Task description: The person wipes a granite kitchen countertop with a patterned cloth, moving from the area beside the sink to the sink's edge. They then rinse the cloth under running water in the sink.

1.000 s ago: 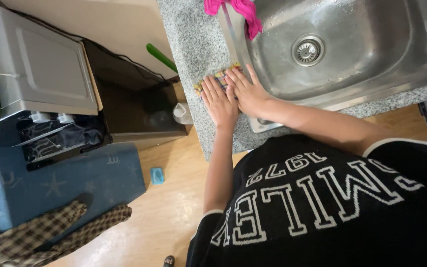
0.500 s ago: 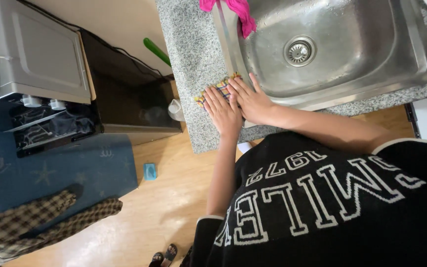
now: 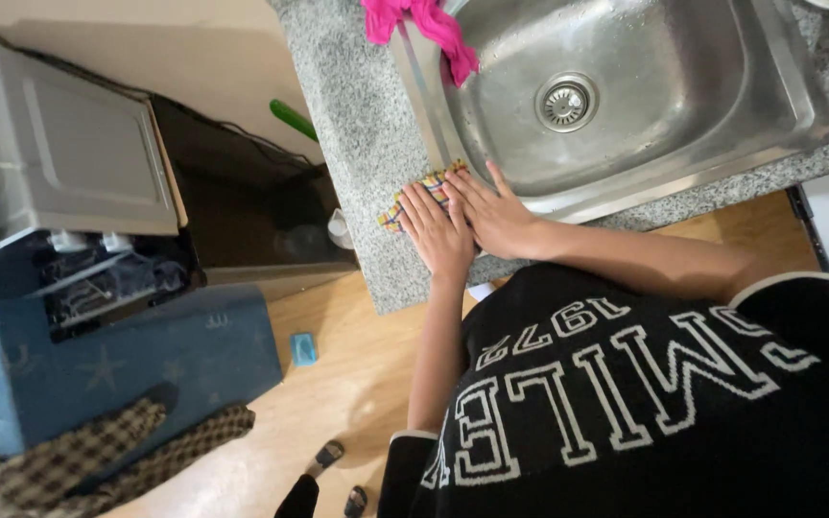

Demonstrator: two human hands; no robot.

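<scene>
Both hands were down flat on the granite counter (image 3: 357, 115), pressing a small multicoloured striped cloth (image 3: 413, 197) that lay right at the left rim of the steel sink (image 3: 683, 105). The left hand (image 3: 437, 233) lay palm-down with its fingers spread straight over the cloth, gripping nothing, just bearing on it. The right hand (image 3: 499, 219) sat just beside it, touching along the thumb side, also flat and open, its fingertips reaching the sink's edge. Only the cloth's outer corner and a striped fringe showed past the fingers; the rest was hidden under the palms. A bright pink rag (image 3: 424, 27) hung over the sink's far left rim, well apart from the hands, and the round drain (image 3: 565, 103) sat bare in the basin. Off the counter's left edge stood a grey cabinet (image 3: 69, 144) beside a dark open recess, with a green object (image 3: 293, 120) poking up behind the counter. Below lay a blue mat (image 3: 117, 369), a small blue block (image 3: 303, 348) on the wooden floor, and a checked cloth (image 3: 98, 456).
</scene>
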